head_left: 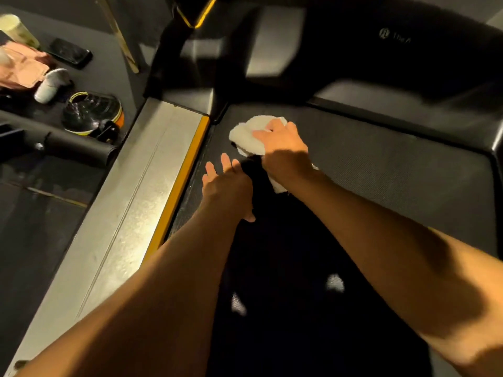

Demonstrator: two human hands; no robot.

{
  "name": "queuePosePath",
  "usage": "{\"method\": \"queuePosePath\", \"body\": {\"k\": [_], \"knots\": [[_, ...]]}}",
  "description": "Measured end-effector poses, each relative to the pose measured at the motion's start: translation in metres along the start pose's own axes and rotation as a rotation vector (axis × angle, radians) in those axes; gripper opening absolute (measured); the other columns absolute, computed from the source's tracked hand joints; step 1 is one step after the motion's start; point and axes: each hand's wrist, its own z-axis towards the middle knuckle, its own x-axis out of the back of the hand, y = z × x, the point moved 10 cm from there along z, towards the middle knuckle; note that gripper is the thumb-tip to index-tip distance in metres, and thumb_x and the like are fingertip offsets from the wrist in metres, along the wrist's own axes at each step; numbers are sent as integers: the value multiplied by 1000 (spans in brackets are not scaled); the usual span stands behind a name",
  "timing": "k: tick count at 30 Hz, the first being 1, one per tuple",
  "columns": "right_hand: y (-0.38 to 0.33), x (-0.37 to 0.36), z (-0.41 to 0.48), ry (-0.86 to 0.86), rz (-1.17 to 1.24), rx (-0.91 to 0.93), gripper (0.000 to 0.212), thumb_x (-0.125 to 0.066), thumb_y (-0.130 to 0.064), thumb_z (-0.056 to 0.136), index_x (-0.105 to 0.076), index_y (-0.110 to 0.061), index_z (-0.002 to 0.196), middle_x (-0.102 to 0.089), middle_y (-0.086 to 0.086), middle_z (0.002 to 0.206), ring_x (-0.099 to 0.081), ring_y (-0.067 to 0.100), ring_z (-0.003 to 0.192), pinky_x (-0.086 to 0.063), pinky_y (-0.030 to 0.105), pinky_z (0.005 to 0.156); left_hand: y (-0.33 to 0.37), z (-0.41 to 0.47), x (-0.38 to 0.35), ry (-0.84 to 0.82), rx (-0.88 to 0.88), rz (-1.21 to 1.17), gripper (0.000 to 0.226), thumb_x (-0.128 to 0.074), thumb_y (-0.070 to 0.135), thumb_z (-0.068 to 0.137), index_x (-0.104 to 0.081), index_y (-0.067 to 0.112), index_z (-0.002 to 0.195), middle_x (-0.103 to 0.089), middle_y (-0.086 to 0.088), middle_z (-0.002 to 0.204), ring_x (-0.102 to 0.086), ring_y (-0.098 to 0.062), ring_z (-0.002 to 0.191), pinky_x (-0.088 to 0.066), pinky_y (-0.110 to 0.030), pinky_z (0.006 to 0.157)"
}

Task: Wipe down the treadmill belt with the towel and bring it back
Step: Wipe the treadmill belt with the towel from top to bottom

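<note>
Far left on the dark floor: a pale cup (17, 28), a pink cloth (23, 69), a black phone (70, 53) and a white bottle (51, 85) lying on its side. Just nearer is a shiny black thing with orange trim (92, 112), can't tell what. Nearer again, a black padded bar (76, 149) runs in from the left edge. Next, the silver side rail (130, 186) with its orange strip (179, 180) along the treadmill belt (381, 172). My left hand (228, 186) is over the belt's left edge beside that strip, palm down, fingers spread and straight, holding nothing; can't tell if it touches the belt. Just right and farther, the white towel (246, 137) sits bunched on the belt near its far left corner. My right hand (283, 148) is on top, fingers bent over the bunch and gripping it, a bit of towel poking out under the wrist. Nothing sits on the belt to the right. Far right, the black motor hood (394, 50) with a small logo, blurred.
</note>
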Motion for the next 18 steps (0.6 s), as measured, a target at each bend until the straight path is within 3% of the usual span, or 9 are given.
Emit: {"method": "queuePosePath", "body": {"k": [2,7,9,11,13,14,16,18], "knots": [[-6,6,-6,21,-58,81,42,-52,-14,90,-54,-24,131,-45,12,132,-43,33,118,-42,39,91,2,-3,-1,21,-7,-8,128,-85,24,70,12,12,153,24,-9,158,15,-43,144,-12,-56,115],[29,35,34,198,7,-155,42,-56,-11,88,-54,-19,129,-44,15,129,-43,37,119,-44,43,92,-3,-4,-5,-35,29,-58,125,-82,22,74,16,15,152,31,-4,156,19,-40,144,-15,-58,114],[10,19,35,153,48,-75,42,-60,-19,86,-55,-22,127,-44,13,130,-43,33,117,-47,42,93,-1,-3,-5,-18,14,-59,124,-81,21,74,16,14,152,30,-4,156,19,-40,144,-14,-57,114],[-10,-6,20,35,71,37,37,-63,-33,83,-62,-25,119,-51,11,118,-50,24,103,-47,34,91,1,-5,-3,7,-28,-54,122,-81,21,74,13,12,153,22,-7,159,16,-40,144,-12,-57,115],[-25,-13,-1,-15,14,203,37,-58,-20,88,-61,-23,124,-53,12,117,-50,25,105,-42,33,90,0,-6,-3,7,-38,-77,120,-80,17,75,10,12,153,16,-8,160,15,-39,145,-10,-55,116],[-21,-3,-3,45,0,209,40,-54,-13,89,-59,-23,128,-53,12,122,-50,29,110,-41,34,92,-1,-5,-3,1,-28,-80,119,-79,16,76,11,12,153,19,-8,159,17,-39,144,-9,-55,116],[6,30,16,194,-23,53,41,-51,-13,90,-56,-23,129,-50,14,126,-48,35,115,-40,37,94,0,-4,-4,-9,-16,-52,120,-79,16,77,14,10,152,28,-7,157,21,-40,143,-9,-54,116],[20,39,48,221,45,-61,39,-54,-11,88,-56,-21,126,-47,15,129,-46,38,117,-41,39,94,-1,-4,-5,-5,0,-28,121,-79,19,77,17,11,152,32,-6,155,22,-40,143,-9,-53,116]]}}
